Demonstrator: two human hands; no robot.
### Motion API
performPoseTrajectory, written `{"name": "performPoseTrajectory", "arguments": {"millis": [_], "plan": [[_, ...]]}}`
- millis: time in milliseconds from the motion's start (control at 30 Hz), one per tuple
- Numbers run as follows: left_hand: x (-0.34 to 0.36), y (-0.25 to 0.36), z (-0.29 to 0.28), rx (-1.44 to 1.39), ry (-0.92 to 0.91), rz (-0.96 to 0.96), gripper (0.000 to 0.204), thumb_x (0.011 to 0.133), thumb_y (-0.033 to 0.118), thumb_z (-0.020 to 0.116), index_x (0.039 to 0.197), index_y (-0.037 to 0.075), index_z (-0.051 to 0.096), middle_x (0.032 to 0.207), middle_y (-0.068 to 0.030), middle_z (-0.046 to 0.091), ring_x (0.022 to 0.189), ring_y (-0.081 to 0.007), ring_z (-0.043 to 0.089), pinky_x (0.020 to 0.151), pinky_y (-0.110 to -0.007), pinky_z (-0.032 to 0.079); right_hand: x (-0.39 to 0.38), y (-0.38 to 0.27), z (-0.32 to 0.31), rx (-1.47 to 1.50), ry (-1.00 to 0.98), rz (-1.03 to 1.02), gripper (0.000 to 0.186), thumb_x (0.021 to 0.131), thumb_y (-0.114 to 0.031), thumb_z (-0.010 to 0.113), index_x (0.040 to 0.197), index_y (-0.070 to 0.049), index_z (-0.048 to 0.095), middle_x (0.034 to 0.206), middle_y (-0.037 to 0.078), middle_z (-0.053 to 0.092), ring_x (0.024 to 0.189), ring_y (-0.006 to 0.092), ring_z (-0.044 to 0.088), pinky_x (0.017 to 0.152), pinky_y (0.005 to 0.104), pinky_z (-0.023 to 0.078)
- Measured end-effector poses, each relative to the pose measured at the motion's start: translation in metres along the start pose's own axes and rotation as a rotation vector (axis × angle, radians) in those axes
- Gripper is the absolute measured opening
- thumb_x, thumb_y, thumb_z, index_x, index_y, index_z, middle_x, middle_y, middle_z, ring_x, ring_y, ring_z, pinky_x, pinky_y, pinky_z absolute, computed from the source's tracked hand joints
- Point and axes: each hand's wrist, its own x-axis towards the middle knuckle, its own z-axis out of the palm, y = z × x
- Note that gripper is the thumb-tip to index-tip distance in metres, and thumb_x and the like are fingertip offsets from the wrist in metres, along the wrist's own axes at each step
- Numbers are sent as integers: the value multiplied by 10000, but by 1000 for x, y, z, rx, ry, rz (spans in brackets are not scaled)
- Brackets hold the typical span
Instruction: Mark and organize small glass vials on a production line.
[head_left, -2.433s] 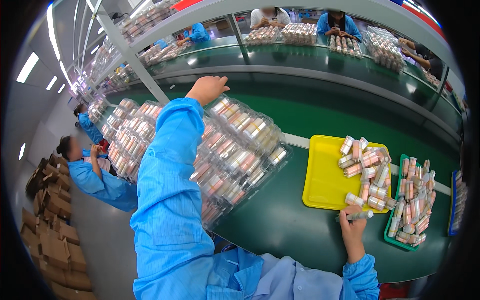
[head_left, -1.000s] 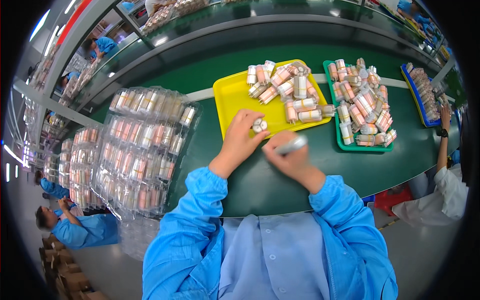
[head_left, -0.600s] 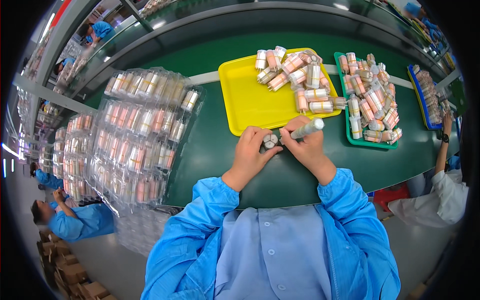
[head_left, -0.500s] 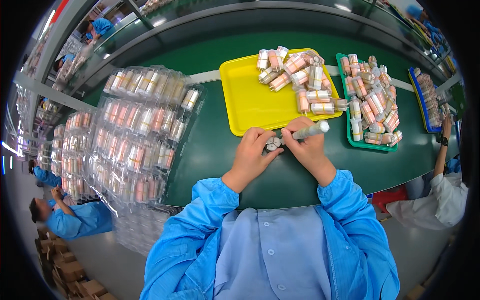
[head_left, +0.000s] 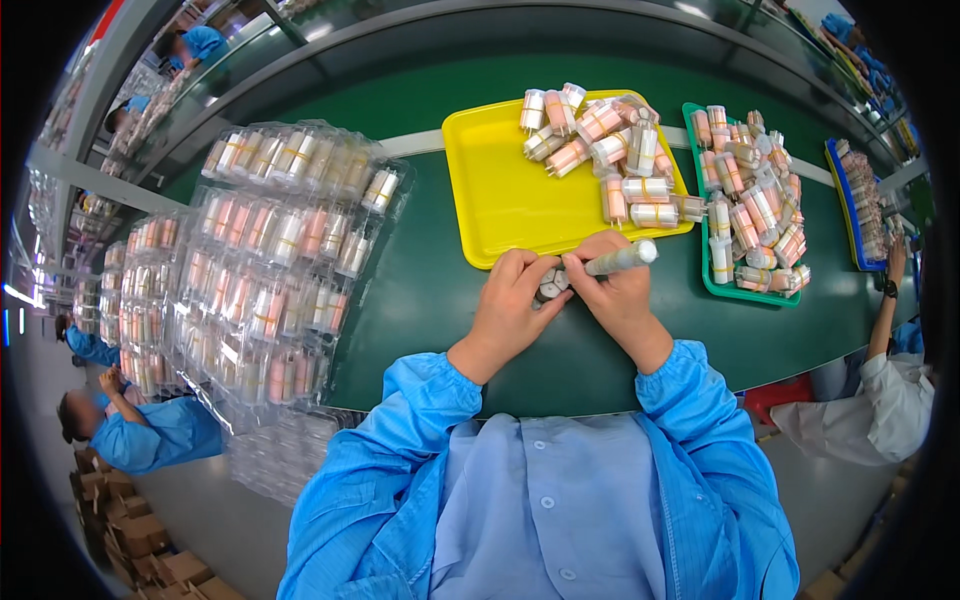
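My left hand (head_left: 510,305) is closed round a small bundle of pale cylinders (head_left: 552,285), their round ends facing up. Right beside it, my right hand (head_left: 615,295) grips a grey, pen-like tool (head_left: 625,258), slanted with its lower end among my fingers at the bundle; whether it touches cannot be made out. Beyond my hands lies a yellow tray (head_left: 495,200) with pink and white tube bundles (head_left: 600,120) heaped on its right part. A green tray (head_left: 760,292) heaped with similar bundles (head_left: 750,210) is to the right.
Clear plastic packs (head_left: 265,245) of tubes are piled at left on the green bench (head_left: 400,340). A blue tray (head_left: 853,205) sits far right. Co-workers (head_left: 145,430) (head_left: 880,410) work either side, others beyond a metal frame (head_left: 100,175). Cardboard boxes (head_left: 140,540) lie on the floor.
Since the earliest frame, my left hand has come from the packs to hold the bundle, and the pen tool has moved to it. In the last half second both hands have barely moved.
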Motion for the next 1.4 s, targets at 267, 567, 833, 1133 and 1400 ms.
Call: {"name": "performPoseTrajectory", "arguments": {"millis": [267, 567, 833, 1133, 1400], "plan": [[-3, 4, 4, 0, 31, -86, 523, 727, 102, 884, 1200, 42, 670, 1011, -121, 622, 882, -299, 637, 796, -404, 532, -4, 7, 4, -36, -70, 36, 145, 834, -33, 795, 827, -39, 651, 797, 85, 647, 694, 245, 621, 613, 367, 494], [-10, 0, 7, -198, -64, -79, 801, 770, -9, 749, 1474, 16, 369, 1189, -169, 688, 1082, -333, 678, 970, -422, 519, -3, 4, -6, 151, 58, 150, 114, 868, 0, 766, 860, -28, 655, 810, 66, 646, 711, 193, 624, 626, 325, 489], [-8, -1, 9, -156, -56, -42, 833, 746, 47, 816, 1462, 16, 391, 1185, -181, 660, 1078, -346, 652, 962, -428, 515, -4, 8, -1, 70, -53, 86, 140, 849, -33, 790, 843, -47, 651, 809, 72, 656, 722, 220, 642, 634, 345, 508], [-9, 7, 12, -11, -14, -117, 747, 744, 55, 838, 1389, 15, 463, 1142, -164, 647, 1001, -304, 629, 870, -403, 528, -6, 9, -3, 184, -18, 205, 113, 849, -37, 782, 871, -35, 672, 812, 78, 656, 726, 223, 642, 643, 352, 500], [-9, 10, 8, -229, -58, -112, 704, 759, -18, 713, 1408, 9, 442, 1159, -177, 643, 1067, -362, 625, 913, -441, 525, -5, 7, -1, 218, -22, 190, 105, 859, -44, 773, 859, -47, 668, 805, 80, 653, 727, 231, 638, 642, 354, 501]]}}
